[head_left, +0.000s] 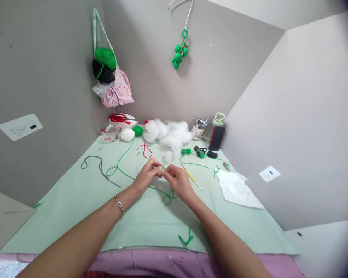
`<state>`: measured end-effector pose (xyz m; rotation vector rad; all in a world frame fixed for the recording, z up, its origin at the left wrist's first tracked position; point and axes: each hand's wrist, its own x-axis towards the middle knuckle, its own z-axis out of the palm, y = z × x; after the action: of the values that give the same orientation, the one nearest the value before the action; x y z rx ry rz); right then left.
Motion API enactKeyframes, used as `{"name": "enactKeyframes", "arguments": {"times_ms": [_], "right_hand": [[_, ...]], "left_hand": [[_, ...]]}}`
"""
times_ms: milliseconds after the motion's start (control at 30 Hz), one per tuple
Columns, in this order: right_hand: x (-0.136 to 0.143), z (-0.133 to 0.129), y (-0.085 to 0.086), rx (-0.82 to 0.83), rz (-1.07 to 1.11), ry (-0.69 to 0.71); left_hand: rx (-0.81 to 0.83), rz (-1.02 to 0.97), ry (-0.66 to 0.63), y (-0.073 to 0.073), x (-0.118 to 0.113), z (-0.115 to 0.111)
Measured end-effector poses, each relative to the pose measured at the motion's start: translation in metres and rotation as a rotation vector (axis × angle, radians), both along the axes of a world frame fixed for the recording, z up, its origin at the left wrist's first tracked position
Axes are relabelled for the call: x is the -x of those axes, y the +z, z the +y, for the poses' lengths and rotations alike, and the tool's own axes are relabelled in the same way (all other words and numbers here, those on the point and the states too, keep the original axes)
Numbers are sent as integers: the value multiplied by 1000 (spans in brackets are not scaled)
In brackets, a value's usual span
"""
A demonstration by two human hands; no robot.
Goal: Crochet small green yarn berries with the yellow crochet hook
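Note:
My left hand (147,174) and my right hand (177,180) meet over the middle of the table, fingertips pinched together. Between them is a small green crochet piece (163,168), mostly hidden by the fingers. A whitish bit shows under the fingertips, too small to make out. Green yarn (124,173) trails across the cloth below both hands, looping under my right wrist. Just right of my right hand lies a crochet hook (190,176) with a yellow handle. White stuffing (169,133) is heaped beyond the hands.
Green (137,131) and white yarn balls (127,134) stand by a clear plastic tub (108,133) at the back left. Small green crochet balls (186,151), a bottle (218,120), a phone (217,138) and white sheets (234,187) are on the right. Dark cord (100,166) lies left.

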<state>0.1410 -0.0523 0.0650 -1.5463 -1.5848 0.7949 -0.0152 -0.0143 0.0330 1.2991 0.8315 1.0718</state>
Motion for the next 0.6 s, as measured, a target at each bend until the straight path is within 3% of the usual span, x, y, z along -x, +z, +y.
{"name": "enactKeyframes", "arguments": {"times_ms": [200,367,600], "right_hand": [[-9,2,6,69,103,29],[-3,-1,6,73,116,84],[13,-8,-4,43,140,54]], "left_hand": [[-10,-58,-62,2,1,0],[-50,13,10,-10,-2,5],[-91,118,126,-23,-9,13]]}}
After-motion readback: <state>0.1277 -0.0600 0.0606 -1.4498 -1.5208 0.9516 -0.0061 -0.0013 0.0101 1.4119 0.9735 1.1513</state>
